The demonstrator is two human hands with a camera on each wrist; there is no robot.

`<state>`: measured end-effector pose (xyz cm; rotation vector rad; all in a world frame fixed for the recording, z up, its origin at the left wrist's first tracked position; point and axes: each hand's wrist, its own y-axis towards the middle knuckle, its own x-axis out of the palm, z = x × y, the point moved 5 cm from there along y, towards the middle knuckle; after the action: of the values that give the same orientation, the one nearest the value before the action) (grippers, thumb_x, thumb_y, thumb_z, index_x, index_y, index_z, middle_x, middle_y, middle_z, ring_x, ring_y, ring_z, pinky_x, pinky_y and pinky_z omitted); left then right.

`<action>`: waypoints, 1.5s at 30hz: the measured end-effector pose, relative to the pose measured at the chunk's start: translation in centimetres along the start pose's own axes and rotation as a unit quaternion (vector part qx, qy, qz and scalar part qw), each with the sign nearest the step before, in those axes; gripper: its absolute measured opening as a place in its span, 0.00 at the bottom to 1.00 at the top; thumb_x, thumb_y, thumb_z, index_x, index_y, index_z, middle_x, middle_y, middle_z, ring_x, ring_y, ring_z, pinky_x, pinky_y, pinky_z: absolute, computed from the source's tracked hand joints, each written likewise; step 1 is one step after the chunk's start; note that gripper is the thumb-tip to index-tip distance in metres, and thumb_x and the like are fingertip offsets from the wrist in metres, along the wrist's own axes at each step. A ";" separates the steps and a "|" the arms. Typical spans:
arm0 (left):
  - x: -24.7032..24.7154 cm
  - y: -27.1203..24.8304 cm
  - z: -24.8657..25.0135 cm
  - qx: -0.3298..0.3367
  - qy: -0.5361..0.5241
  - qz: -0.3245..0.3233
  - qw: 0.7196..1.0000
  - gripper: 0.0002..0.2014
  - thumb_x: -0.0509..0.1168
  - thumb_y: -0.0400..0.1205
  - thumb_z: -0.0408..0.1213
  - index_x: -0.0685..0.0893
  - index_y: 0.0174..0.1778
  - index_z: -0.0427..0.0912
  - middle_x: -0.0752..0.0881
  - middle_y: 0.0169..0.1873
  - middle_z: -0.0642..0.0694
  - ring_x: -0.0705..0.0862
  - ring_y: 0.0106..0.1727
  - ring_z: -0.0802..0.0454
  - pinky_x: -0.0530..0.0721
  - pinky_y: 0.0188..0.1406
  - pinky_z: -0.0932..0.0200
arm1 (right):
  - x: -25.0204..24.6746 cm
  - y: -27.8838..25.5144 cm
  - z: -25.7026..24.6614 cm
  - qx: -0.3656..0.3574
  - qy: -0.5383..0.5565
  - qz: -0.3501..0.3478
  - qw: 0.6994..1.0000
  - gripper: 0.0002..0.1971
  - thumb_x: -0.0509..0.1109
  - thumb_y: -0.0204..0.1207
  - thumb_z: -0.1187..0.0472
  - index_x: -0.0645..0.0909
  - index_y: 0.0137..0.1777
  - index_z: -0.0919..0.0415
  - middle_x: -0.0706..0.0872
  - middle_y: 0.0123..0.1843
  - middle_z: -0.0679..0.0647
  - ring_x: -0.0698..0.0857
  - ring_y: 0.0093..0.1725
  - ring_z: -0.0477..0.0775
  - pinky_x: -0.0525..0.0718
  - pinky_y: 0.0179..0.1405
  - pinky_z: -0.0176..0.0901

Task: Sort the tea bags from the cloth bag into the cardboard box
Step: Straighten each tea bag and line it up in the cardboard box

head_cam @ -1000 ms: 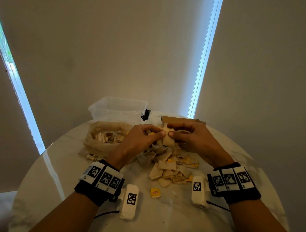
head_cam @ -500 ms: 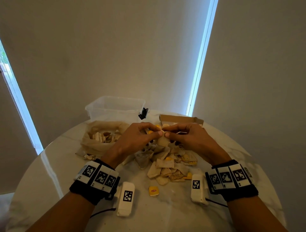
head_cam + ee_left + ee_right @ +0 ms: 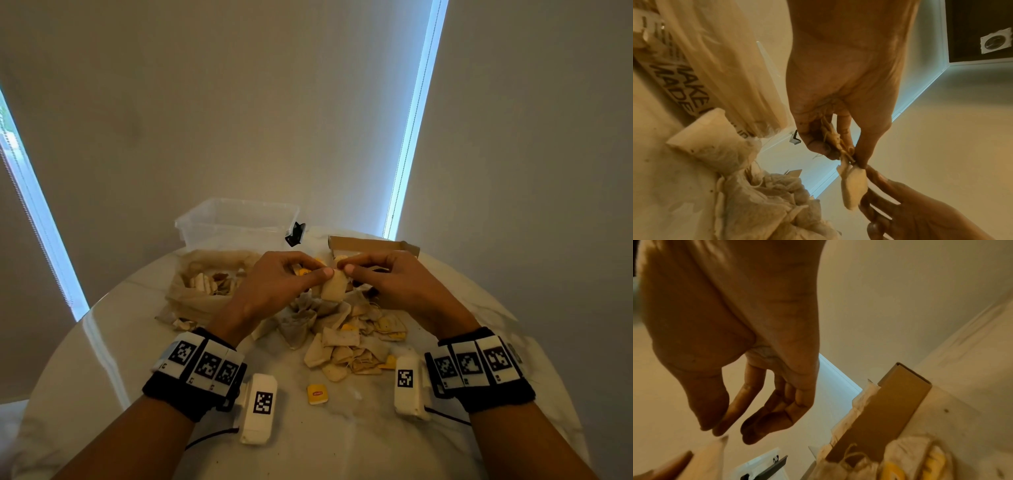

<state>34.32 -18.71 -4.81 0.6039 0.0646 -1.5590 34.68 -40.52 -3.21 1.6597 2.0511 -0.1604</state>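
Though pinched, tea bag (image 3: 334,287) (string perhaps hidden)

Beige tea bag (image 3: 334,287), brown cardboard box (image 3: 373,244) (yellow tag (image 3: 318,394))

Pale tea bag (image 3: 334,289) hanging above loose tea bags (image 3: 346,346); open cloth bag (image 3: 205,291) left, cardboard box (image 3: 373,245) behind.

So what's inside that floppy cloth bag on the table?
The cloth bag lies open beside the left hand. Inside are more tea bags, pale and brownish, heaped together. How many lie underneath, the bag's folds hide.
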 end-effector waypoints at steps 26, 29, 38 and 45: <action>-1.2 -0.1 -0.4 -0.025 -0.067 0.037 0.997 0.06 0.72 0.88 0.44 0.94 0.54 0.52 0.91 0.37 0.56 0.86 0.31 0.69 0.80 0.29 0.75 | -0.3 11.0 1.8 0.003 -0.386 -0.129 0.913 0.15 0.89 0.71 0.56 0.94 0.57 0.49 0.88 0.49 0.40 0.86 0.49 0.43 0.81 0.48 0.38; -1.2 -0.2 -0.3 -0.025 -0.068 0.035 0.997 0.05 0.72 0.88 0.44 0.94 0.54 0.53 0.91 0.37 0.56 0.86 0.31 0.69 0.80 0.29 0.75 | 0.6 11.3 2.7 0.008 -0.392 -0.138 0.910 0.16 0.89 0.70 0.57 0.93 0.57 0.50 0.87 0.47 0.40 0.85 0.47 0.42 0.82 0.47 0.37; -1.1 -0.3 -0.4 -0.030 -0.062 0.031 0.997 0.05 0.72 0.88 0.46 0.93 0.54 0.56 0.91 0.39 0.54 0.86 0.32 0.70 0.80 0.29 0.76 | 1.6 12.6 4.3 -0.018 -0.397 -0.097 0.913 0.12 0.87 0.73 0.59 0.91 0.53 0.51 0.86 0.54 0.42 0.84 0.54 0.45 0.79 0.46 0.33; -1.0 -0.3 -0.4 -0.035 -0.064 0.027 0.997 0.05 0.71 0.88 0.47 0.92 0.55 0.56 0.91 0.41 0.53 0.86 0.34 0.71 0.80 0.30 0.77 | 1.4 12.9 4.6 -0.049 -0.461 -0.048 0.884 0.08 0.86 0.74 0.55 0.89 0.48 0.52 0.81 0.54 0.46 0.83 0.50 0.49 0.85 0.49 0.41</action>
<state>34.13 -17.57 -4.83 0.4475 0.0058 -1.5321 48.06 -37.81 -5.04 1.0762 1.3577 -0.7170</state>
